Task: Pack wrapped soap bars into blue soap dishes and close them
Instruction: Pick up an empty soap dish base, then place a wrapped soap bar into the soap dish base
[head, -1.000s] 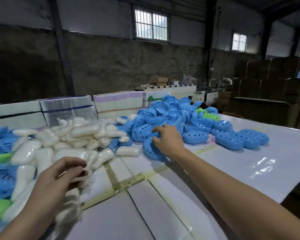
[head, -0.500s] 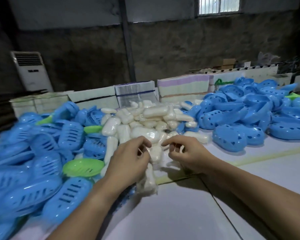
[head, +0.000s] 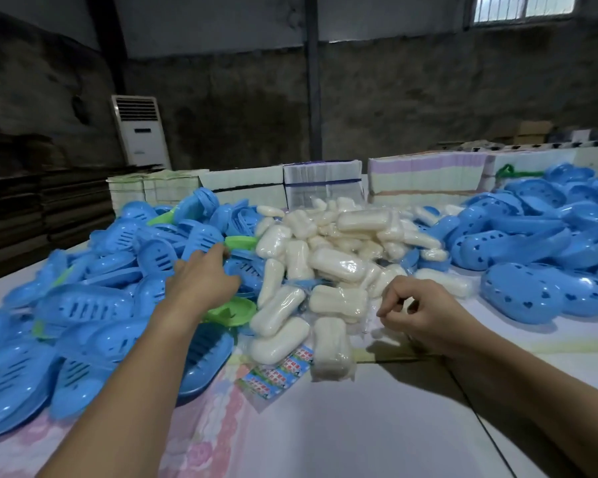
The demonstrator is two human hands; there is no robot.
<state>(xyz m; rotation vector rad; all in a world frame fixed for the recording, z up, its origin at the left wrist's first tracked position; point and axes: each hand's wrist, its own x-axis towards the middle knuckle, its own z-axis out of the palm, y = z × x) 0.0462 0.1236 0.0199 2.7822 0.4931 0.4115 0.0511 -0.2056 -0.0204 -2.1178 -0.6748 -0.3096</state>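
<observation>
left hand reaches out over the blue soap dishes piled on the left of the bench, fingers straight, holding nothing, tips by a green dish. right hand sits at the near right edge of the wrapped soap bars heap mid-bench, fingers curled, thumb + index pinching clear wrap; can't tell which bar. more blue dishes w/ heart holes on the right. printed labels lie just in front of the soap.

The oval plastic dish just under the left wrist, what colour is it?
Bright green, unlike the blue dishes around it; the oval plastic dish shows in the head view.
</observation>
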